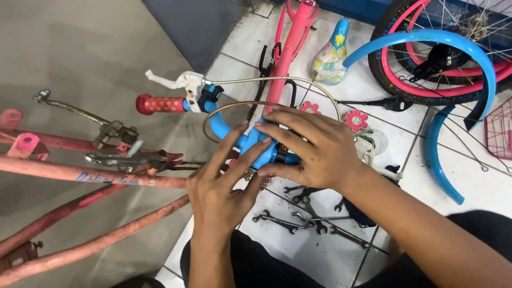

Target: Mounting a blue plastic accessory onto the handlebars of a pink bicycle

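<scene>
Both hands sit low centre over white floor tiles (330, 256). Left hand (221, 184): fingers extended, tips pressed on blue handlebar (226, 128) from 7 o'clock, not wrapped. Right hand (306, 146): curled over handlebar's middle, gripping it from 4 o'clock. Red grip (158, 104) and white brake lever (173, 81) at 10 o'clock. Wrenches (298, 216) just below hands. Pink frame (80, 176) at 9 o'clock.

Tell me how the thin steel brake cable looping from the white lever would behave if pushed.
The thin steel brake cable would probably flex and spring back, since it holds an arc. It looks light, and its end at the white brake lever should stay anchored.
</scene>
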